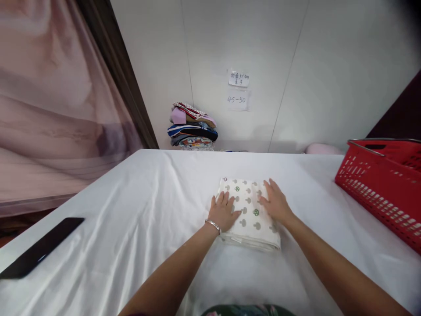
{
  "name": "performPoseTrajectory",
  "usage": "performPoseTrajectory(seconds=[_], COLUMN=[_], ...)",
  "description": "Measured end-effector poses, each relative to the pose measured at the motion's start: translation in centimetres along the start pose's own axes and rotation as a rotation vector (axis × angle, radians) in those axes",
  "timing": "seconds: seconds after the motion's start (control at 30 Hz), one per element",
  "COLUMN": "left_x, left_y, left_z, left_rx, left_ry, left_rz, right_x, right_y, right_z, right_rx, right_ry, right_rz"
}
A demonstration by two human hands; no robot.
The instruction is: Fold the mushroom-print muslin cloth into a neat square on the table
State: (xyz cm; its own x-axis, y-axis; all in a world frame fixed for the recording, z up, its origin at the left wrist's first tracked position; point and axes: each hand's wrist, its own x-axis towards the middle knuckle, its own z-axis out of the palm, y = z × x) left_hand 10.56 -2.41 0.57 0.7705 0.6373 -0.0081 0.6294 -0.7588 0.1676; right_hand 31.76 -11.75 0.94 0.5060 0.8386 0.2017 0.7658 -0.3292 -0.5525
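Observation:
A folded cream cloth with small green prints [250, 210] lies on the white-sheeted table [138, 210], near its middle. My left hand [223, 210], a thin bracelet on its wrist, lies flat on the cloth's left edge with fingers stretched out. My right hand [275, 202] rests flat on the cloth's right part, fingers spread. Neither hand grips anything.
A red plastic basket [381, 184] with a metal handle stands at the table's right edge. A dark phone [39, 248] lies at the near left. Behind the table, a stack of folded clothes [192, 127] sits against the wall under paper notes. A pink curtain [55, 101] hangs left.

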Motion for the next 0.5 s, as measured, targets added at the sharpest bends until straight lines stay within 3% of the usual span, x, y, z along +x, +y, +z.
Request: performPoseTrajectory(seconds=[0.07,0.23,0.37,0.5], left_x=[0.0,0.2,0.2,0.0], left_y=[0.0,0.1,-0.9,-2.0], left_z=[0.0,-0.3,-0.7,-0.9], left_rx=[-0.003,-0.037,-0.154,-0.249], left_ry=[0.002,0.014,0.043,0.092], left_rz=[-0.002,0.006,-0.029,-0.234], right_x=[-2.2,-4.4,-4.4,-5.1], right_y=[-1.0,-2.5,-2.9,-1.9], right_z=[0.8,1.0,0.3,1.2], right_rx=[-0.201,-0.34,-0.34,-0.277], right_ry=[-0.123,-0.329,-0.265,-0.218], right_rz=[-0.104,-0.078,-0.081,-0.096])
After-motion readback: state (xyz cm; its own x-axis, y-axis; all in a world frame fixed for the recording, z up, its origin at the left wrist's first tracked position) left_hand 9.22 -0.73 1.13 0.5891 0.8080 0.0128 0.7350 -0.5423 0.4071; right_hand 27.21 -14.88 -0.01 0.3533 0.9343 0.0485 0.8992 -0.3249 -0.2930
